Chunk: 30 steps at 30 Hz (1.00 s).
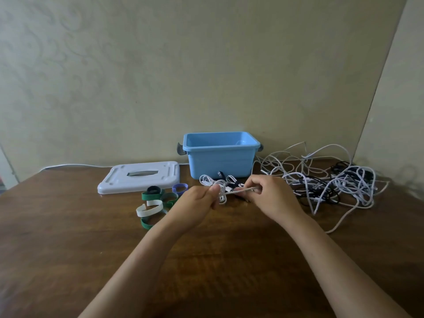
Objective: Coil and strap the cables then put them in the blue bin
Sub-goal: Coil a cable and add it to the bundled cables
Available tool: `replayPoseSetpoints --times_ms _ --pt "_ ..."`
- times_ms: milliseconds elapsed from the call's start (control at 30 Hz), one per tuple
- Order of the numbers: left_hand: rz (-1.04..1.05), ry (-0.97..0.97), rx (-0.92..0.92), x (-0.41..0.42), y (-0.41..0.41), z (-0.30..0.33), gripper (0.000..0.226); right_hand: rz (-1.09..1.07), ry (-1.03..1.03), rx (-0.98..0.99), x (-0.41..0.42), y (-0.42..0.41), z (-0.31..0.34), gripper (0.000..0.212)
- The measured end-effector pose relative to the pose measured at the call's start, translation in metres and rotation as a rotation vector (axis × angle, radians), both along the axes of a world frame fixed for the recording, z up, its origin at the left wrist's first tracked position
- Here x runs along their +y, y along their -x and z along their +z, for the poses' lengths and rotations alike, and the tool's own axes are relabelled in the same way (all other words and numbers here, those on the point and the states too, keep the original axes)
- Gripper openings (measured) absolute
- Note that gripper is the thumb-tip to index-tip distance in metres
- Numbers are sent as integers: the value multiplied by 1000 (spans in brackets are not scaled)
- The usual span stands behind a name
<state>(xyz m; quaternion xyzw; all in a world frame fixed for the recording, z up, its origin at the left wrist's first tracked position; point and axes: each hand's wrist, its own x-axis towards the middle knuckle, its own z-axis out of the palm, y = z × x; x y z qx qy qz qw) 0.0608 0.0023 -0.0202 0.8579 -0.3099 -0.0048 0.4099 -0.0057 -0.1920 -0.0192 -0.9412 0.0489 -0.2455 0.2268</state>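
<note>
Two hands met over the middle of the wooden counter [68,226]. My left hand [197,203] was curled around a small white cable coil [221,195], while my right hand [273,196] pinched a pale strap [238,191] stretched across to it. I judged this to be the strapping step: the next move called for wrapping the strap snugly around the coil and closing it without letting the loops spring apart. The blue bin [220,157] stood open at twelve o'clock, against the wall; nothing showed inside it. A tangle of loose white and black cables [325,180] sprawled at two o'clock. Spare straps [158,200] in green, white, purple and black lay at ten o'clock, near the bin's white lid [140,177]. I could read no brand, label or writing anywhere.
</note>
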Motion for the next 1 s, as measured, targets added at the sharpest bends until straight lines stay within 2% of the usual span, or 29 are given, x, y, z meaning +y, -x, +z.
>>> replayPoseSetpoints --times_ms 100,200,300,500,633,767,867,1000 --pt "61 94 17 4 -6 1 54 5 -55 82 -16 -4 -2 41" --pt "70 115 18 3 -5 0 52 23 -90 40 -11 -4 -2 48" --pt "76 111 -11 -2 0 -6 52 59 -180 -4 8 -4 -4 48" --pt "95 122 19 -14 6 -15 55 157 -230 7 40 1 -6 43" --pt "181 154 -99 -7 5 -12 55 294 -238 87 48 6 -10 39" --pt "234 47 -221 -3 5 -7 38 384 -285 51 54 10 -8 39" --pt "191 131 -159 -4 5 -8 46 374 -275 21 59 9 -9 38" --pt "115 288 90 -11 4 -12 48 242 -366 12 58 2 -12 37"
